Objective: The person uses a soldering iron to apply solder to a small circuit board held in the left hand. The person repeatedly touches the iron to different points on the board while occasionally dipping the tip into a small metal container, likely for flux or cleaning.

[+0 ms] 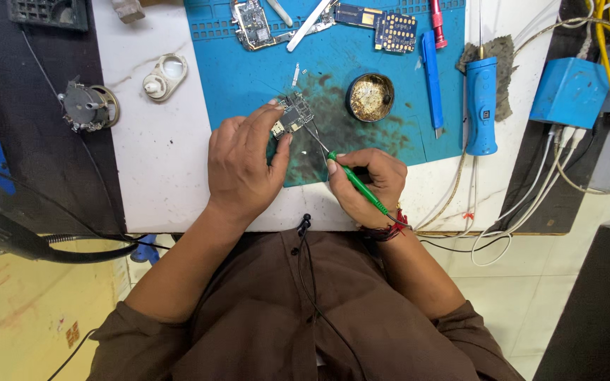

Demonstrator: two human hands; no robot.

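My left hand (241, 166) pins a small circuit board (293, 114) against the blue work mat (241, 77), thumb and fingertips on its edges. My right hand (367, 185) grips a thin soldering iron with a green handle (359, 185). Its metal tip reaches up-left and meets the board's right edge. Both hands rest near the front edge of the white table (157, 162). The mat under the board is stained dark.
A round tin of brass cleaning wool (370, 97) sits right of the board. Blue tools (481, 104), a blue knife (431, 77), another circuit board (395, 31) and phone parts lie on the mat. A blue box (570, 92) with cables stands at the right.
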